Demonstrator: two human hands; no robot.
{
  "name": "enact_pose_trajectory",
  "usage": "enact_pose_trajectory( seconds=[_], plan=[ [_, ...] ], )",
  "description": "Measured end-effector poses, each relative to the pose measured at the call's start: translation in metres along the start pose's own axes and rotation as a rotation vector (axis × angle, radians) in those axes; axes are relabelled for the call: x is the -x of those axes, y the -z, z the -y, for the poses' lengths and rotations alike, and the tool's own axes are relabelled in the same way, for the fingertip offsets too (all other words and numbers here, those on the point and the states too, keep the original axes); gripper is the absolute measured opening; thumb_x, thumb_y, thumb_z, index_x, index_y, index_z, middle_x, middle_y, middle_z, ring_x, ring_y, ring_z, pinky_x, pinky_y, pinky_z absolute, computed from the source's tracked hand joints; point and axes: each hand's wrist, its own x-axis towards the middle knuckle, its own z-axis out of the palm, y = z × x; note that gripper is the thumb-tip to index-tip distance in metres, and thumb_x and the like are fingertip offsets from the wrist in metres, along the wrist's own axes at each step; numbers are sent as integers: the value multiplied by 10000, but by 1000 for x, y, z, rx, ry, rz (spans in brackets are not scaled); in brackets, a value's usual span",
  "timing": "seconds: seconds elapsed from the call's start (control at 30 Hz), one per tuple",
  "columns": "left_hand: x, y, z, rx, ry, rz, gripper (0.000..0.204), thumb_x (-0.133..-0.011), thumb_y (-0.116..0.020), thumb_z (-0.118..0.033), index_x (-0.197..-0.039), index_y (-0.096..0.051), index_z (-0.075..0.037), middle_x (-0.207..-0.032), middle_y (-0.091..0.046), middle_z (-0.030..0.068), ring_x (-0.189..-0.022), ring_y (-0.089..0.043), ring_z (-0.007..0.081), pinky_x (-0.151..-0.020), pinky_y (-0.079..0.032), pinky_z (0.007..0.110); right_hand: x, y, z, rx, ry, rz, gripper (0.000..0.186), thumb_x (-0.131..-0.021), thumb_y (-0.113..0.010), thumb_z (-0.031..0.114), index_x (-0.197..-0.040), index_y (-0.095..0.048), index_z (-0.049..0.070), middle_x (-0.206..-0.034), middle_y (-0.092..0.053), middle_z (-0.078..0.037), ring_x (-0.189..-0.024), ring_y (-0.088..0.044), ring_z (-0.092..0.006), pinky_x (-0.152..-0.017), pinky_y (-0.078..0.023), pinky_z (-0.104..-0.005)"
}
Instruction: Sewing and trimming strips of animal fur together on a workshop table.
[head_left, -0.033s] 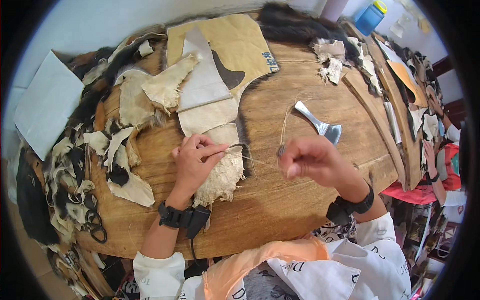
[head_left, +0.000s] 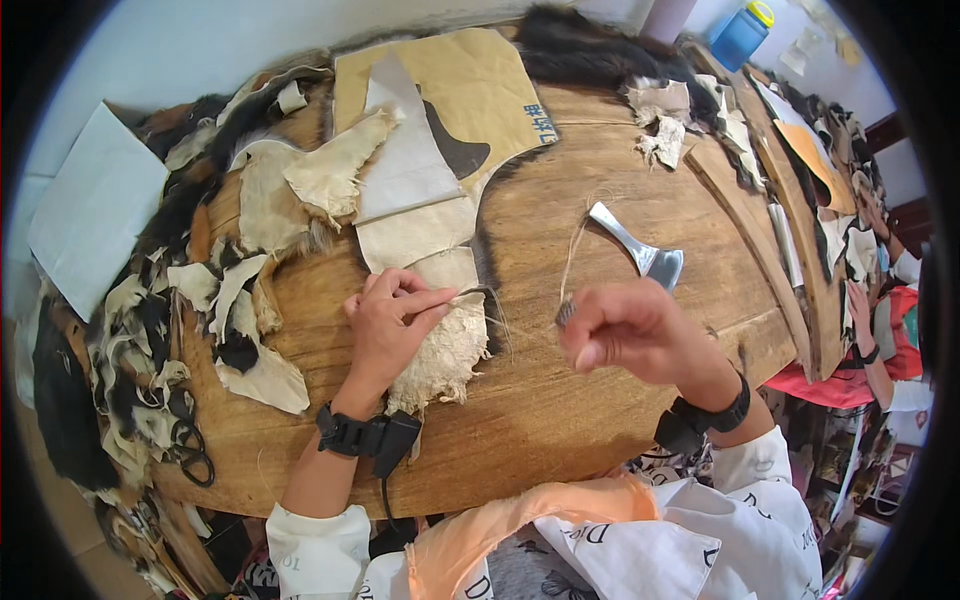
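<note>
So, your left hand point(head_left: 390, 325) pinches the edge of the cream, ragged-ended hide piece point(head_left: 450, 350) beneath it; right of that grip, your right hand point(head_left: 632, 332) curls closed, contents unclear, near the shiny silver metal tool point(head_left: 640, 248).

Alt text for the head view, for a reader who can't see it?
A person's left hand pinches a pale hide piece on a wooden table, with thread running toward the curled right hand. A shiny metal tool lies beyond that hand; fur and hide scraps lie on the left.
</note>
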Motion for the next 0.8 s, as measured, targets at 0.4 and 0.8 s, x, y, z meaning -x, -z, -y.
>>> enact_pose_trajectory(
  seconds=[0.4, 0.8],
  plan=[
    [1, 2, -2, -16, -15, 2, 153, -740, -709, -230, -888, -738, -257, -861, -545, -65, -857, -497, 126, -819, -268, 352, 5, -32, 39, 59, 292, 315, 93, -788, -638, 7, -862, -598, 47, -753, -548, -73, -687, -569, -261, -574, -431, -334],
    [9, 27, -53, 258, -301, 232, 180, -733, -710, -192, -911, -734, -208, -742, -590, -36, -776, -545, 136, -756, -361, 277, -37, -39, -48, 579, 40, -39, 73, -747, -645, 53, -818, -638, 38, -741, -617, -108, -651, -603, -284, -578, -473, -326]
  ],
)
